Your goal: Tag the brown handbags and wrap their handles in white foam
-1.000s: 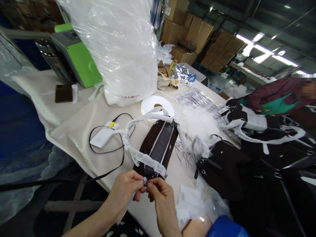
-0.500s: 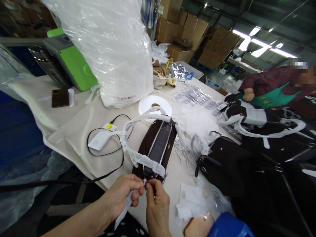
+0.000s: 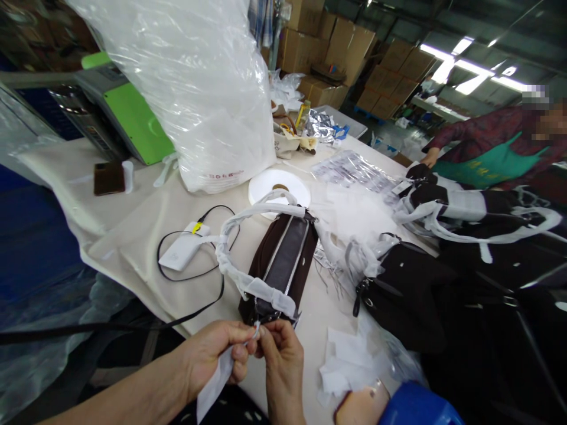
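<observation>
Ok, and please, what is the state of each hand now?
Left hand: closed, holding a white strip.
Right hand: closed in a pinch beside the left; what it grips cannot be told.

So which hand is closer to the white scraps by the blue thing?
The right. The right hand is just left of the white scraps, not touching them. The left hand is farther away, beyond the right hand, holding a white strip.
</observation>
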`<action>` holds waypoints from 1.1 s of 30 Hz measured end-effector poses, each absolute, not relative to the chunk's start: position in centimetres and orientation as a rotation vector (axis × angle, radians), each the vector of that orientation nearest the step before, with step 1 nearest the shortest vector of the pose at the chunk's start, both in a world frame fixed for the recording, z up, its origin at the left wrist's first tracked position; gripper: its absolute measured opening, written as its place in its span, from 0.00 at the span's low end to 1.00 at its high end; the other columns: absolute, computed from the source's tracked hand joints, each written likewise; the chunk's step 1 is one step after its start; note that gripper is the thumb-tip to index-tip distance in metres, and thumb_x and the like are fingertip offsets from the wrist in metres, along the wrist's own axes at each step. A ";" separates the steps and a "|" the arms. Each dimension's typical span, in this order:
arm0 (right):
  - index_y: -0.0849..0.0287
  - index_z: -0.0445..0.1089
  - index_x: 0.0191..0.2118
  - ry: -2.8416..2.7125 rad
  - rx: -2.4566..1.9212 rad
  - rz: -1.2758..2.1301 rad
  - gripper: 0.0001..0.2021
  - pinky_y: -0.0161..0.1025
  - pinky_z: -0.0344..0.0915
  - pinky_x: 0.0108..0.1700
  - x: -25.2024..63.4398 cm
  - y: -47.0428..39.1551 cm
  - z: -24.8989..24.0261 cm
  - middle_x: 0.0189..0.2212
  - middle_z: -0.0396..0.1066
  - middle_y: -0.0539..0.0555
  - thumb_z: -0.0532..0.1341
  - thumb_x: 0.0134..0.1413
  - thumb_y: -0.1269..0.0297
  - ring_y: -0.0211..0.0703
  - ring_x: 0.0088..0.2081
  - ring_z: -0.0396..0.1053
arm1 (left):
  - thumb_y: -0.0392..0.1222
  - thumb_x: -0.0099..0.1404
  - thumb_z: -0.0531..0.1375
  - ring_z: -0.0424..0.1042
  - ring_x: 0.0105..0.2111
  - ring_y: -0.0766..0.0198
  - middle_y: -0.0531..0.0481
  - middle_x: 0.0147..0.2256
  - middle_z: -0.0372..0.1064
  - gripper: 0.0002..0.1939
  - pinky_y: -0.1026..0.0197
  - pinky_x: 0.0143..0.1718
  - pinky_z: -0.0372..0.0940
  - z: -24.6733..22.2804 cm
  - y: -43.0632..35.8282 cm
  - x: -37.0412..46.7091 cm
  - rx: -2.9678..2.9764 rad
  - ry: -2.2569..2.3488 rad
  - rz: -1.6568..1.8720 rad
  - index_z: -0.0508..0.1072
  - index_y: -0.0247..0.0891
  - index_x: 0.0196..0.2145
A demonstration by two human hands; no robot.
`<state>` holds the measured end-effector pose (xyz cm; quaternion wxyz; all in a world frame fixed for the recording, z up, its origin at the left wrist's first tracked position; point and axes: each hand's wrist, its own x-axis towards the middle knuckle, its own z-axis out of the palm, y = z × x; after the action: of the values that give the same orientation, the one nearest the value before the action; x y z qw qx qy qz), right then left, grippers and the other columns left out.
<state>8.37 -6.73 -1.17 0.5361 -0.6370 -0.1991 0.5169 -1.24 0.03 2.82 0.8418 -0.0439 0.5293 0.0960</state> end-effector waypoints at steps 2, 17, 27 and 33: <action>0.60 0.62 0.23 -0.471 -1.501 1.256 0.12 0.29 0.56 0.20 8.2 -6.7 -1.4 0.15 0.63 0.45 0.61 0.43 0.56 0.31 0.17 0.58 | 0.25 0.56 0.52 0.50 0.09 0.79 0.54 0.14 0.59 0.12 0.75 0.12 0.49 2.9 -0.1 -1.2 -0.102 1.125 0.232 0.66 0.29 0.18; 0.60 0.60 0.17 -0.664 -1.715 0.999 0.15 0.29 0.56 0.21 8.8 -6.3 -3.0 0.13 0.60 0.44 0.63 0.40 0.57 0.32 0.18 0.56 | 0.31 0.50 0.58 0.55 0.11 0.75 0.48 0.16 0.65 0.05 0.71 0.13 0.50 3.2 -2.0 -0.2 0.030 1.200 0.405 0.70 0.27 0.19; 0.58 0.60 0.21 -0.945 -1.711 1.044 0.13 0.30 0.59 0.22 9.8 -6.9 -2.0 0.16 0.61 0.44 0.57 0.51 0.57 0.33 0.19 0.59 | 0.38 0.42 0.61 0.55 0.11 0.73 0.50 0.15 0.68 0.06 0.67 0.16 0.49 2.5 -3.0 0.0 0.380 1.306 0.731 0.67 0.33 0.17; 0.60 0.68 0.34 -1.470 -1.652 0.534 0.05 0.30 0.63 0.27 11.6 -6.7 0.5 0.24 0.67 0.51 0.55 0.54 0.69 0.35 0.25 0.66 | 0.42 0.47 0.60 0.56 0.12 0.73 0.52 0.17 0.68 0.08 0.67 0.18 0.50 2.0 -3.3 -0.1 0.543 1.344 0.758 0.68 0.34 0.20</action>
<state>11.56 -6.75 0.54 0.4198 -0.6591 -0.5866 0.2130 -0.14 -3.29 2.02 0.6839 0.2424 0.5994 0.3380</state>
